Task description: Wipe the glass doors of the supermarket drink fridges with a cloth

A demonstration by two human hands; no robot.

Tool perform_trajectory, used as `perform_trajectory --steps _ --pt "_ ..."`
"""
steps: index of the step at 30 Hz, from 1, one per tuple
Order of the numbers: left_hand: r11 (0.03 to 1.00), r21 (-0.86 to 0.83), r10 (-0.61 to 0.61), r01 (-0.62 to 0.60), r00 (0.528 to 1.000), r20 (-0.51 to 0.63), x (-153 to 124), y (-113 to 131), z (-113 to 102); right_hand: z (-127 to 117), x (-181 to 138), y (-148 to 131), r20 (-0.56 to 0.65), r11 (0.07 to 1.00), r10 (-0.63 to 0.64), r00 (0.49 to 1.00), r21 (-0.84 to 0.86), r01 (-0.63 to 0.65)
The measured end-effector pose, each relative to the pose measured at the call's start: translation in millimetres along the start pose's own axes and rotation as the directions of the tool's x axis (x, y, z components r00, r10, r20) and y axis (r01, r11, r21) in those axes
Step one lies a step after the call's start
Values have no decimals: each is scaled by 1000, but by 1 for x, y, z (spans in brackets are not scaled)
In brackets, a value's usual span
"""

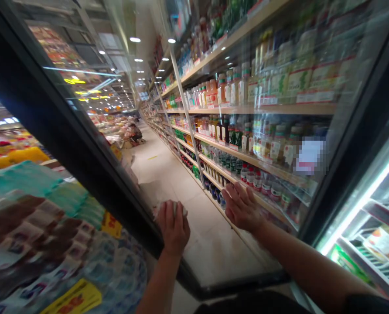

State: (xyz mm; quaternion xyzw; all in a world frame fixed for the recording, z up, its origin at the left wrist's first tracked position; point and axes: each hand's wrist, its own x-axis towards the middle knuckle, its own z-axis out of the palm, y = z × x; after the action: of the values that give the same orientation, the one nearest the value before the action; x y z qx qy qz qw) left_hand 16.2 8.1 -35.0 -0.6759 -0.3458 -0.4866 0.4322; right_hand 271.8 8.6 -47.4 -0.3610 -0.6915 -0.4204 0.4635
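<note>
A glass door point(214, 266) with a black frame point(73, 131) stands tilted across the view in front of me. My left hand point(174, 224) is against the glass close to the frame's left side, fingers bent over a small pale cloth point(184, 212). Only bits of that cloth show between and beside the fingers. Farther right, my right hand point(242, 208) is at the glass with its fingers apart and slightly curled, and I see nothing in it. Rows of bottles point(237, 89) show in the pane behind both hands.
A lit cooler with wire shelves point(374, 261) is at the right edge. Stacked packaged goods point(34, 231) with a yellow price sign point(73, 301) fill the lower left. Down the aisle floor point(151, 163), a person point(135, 133) crouches. A blurred patch point(310, 155) covers part of the glass.
</note>
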Motion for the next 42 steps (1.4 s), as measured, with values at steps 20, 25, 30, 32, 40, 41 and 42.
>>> perform_trajectory --steps 20,25,30,32,40,41,42 --pt "994 -97 -66 58 995 -77 127 2 -8 -4 -1 0 -35 999 -2 999 45 4" --pt "987 -92 132 -132 991 -5 92 27 4 -5 0 1 -24 998 -14 1000 61 15" --pt "989 -101 103 -104 994 -22 130 11 -1 -3 -3 1 -49 999 -4 999 53 6" --pt "994 -101 26 -31 999 -48 141 8 -2 -5 -2 -1 -53 998 -8 999 66 12" --pt "996 -38 86 -85 996 21 56 28 6 -36 23 39 -77 963 268 960 52 -265" --pt "994 -38 107 -106 994 29 49 26 5 -37 26 48 -91 952 303 949 -11 -305" --pt "992 -35 127 -125 991 37 46 23 4 -37 27 57 -85 944 316 945 -70 -322"
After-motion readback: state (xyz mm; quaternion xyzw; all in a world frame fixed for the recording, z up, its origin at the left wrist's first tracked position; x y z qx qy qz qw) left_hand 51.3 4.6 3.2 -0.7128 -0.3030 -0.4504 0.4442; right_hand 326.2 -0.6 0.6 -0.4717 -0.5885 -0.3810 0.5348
